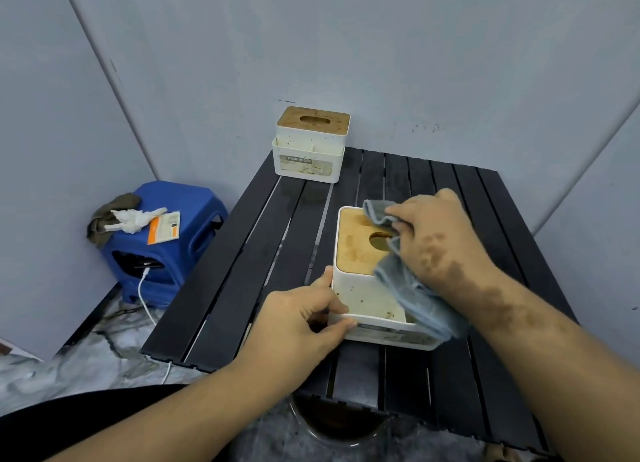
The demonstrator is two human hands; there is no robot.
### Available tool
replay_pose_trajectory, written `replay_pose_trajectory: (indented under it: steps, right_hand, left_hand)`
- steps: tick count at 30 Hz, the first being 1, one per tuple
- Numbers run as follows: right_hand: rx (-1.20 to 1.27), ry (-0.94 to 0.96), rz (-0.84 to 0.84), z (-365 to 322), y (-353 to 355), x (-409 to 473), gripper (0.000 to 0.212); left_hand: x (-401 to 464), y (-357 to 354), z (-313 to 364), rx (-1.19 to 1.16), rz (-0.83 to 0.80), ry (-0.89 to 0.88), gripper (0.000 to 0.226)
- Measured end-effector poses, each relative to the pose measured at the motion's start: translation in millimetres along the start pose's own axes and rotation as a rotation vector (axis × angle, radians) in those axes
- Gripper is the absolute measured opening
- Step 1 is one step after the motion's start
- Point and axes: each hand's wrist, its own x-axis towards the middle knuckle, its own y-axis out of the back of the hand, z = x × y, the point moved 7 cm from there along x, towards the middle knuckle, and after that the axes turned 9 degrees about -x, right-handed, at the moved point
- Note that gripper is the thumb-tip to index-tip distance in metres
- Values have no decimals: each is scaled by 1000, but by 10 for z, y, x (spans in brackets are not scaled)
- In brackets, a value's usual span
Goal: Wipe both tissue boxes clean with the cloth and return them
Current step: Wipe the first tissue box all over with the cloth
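Observation:
A white tissue box with a wooden lid (356,250) sits near the middle of the black slatted table (242,254). My left hand (304,316) grips its near left corner. My right hand (436,233) presses a grey-blue cloth (412,288) onto the lid, and the cloth drapes down over the box's right front side. Dark specks dot the box's white front. A second white tissue box with a wooden lid (311,143) stands at the table's far edge against the wall, also speckled.
A blue plastic stool (187,240) stands left of the table, bearing a rag, crumpled tissue and an orange-white packet. A white cable (147,302) runs from under it across the floor. Grey walls close in behind and at the right.

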Motion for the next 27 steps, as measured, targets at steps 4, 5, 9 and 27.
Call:
replay_pose_trajectory:
  steps: [4,5,9,27]
  right_hand:
    - [321,288,22,-519,52,-196,31]
    - [332,319,4,-491,35,-165,32]
    - [163,-15,1,57,3,32,29]
    - [-4,11,-79,74,-123,11,37]
  left_hand:
    - [-6,-16,92,45,-20,-52,20]
    - [-7,-15,102,58,-20,-60,20]
    - [-19,-23,70,27,-28,-23,20]
    - [-34,-52,-10,-23,-19,-8,18]
